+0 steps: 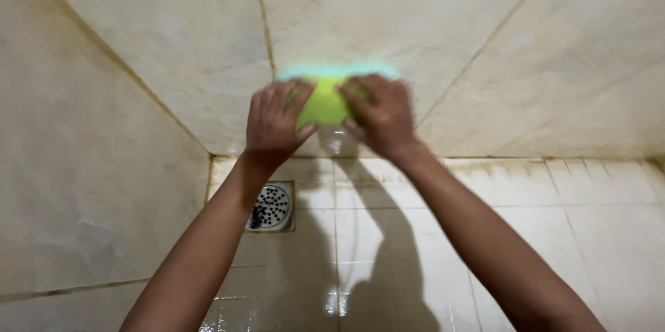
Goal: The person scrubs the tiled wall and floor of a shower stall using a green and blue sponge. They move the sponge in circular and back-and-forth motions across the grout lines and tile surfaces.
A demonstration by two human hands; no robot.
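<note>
Head view, both hands (329, 119) pressing sponge (324, 100), wall tile (187, 20)

**Both hands up, fingers spread**

My two bare arms reach forward and up, converging. My left hand (276, 121) lies flat, fingers splayed and pointing up, thumb angled inward. My right hand (379, 114) sits just beside it, fingers bent and pointing toward my left fingertips. Both are blurred.
</note>
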